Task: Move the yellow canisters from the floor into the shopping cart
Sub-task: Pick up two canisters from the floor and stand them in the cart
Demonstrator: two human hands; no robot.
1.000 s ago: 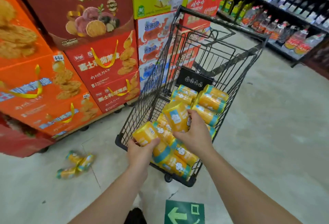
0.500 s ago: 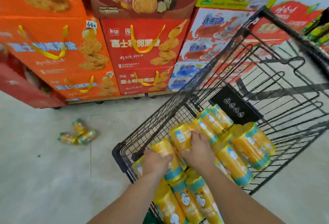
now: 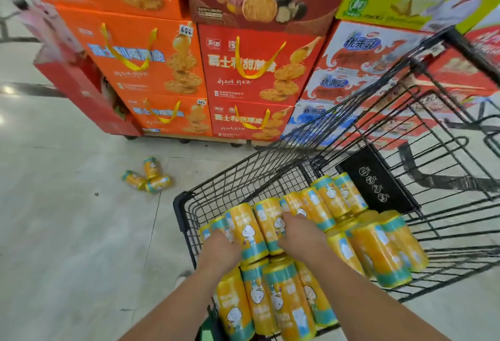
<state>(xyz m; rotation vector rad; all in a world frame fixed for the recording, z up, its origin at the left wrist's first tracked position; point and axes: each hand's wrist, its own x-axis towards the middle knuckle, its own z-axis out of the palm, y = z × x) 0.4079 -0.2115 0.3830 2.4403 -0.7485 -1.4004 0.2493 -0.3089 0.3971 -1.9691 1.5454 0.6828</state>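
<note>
Several yellow canisters with teal bands lie packed in the black wire shopping cart. My left hand grips one canister at the cart's near left corner. My right hand presses on the canister beside it, fingers curled over it. Both of these rest among the others in the basket. Three more yellow canisters lie in a small cluster on the floor, left of the cart.
A stack of orange and red biscuit gift boxes stands on a low pallet right behind the cart and the floor cluster. The cart's folded child seat with a black panel is at the far end. Pale tiled floor spreads to the left.
My head has moved closer and turned left over the cart. Both hands have lowered their canisters further into the basket among the others. The floor cluster has not moved.
</note>
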